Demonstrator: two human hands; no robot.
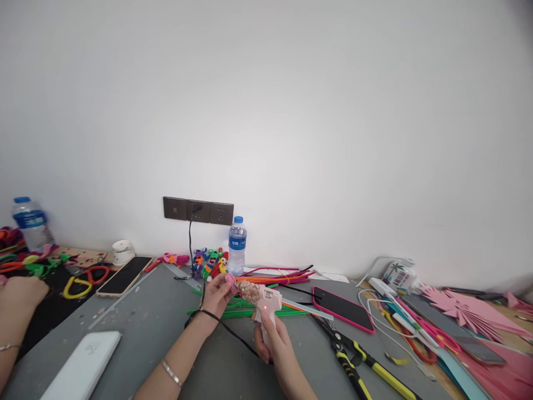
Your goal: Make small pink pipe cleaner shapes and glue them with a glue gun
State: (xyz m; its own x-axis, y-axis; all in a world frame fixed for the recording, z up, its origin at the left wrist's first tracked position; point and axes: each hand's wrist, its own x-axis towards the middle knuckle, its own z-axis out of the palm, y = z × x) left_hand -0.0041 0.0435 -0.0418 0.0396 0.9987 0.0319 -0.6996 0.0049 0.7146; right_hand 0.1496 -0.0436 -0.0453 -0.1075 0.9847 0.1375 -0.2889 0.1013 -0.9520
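My right hand point(272, 336) is wrapped round the handle of a pale pink glue gun point(270, 298), which has a small orange light lit on its side. The nozzle end of the gun looks crusted and points left toward my other hand. Between the fingertips of my left hand point(215, 300) is a small pink piece point(231, 283), perhaps a coiled pipe cleaner, right beside the nozzle. A black cord point(231, 328) passes over my left wrist and runs down toward the gun's handle. Green pipe cleaners point(245, 311) lie behind and below both hands.
Behind stand a water bottle point(237, 247) and several colourful pipe-cleaner figures point(210, 262). To the right lie a pink-edged phone point(343, 309) and yellow-black pliers point(353, 355). A white power bank point(83, 364) is front left. Another person's hand point(25, 294) is at far left.
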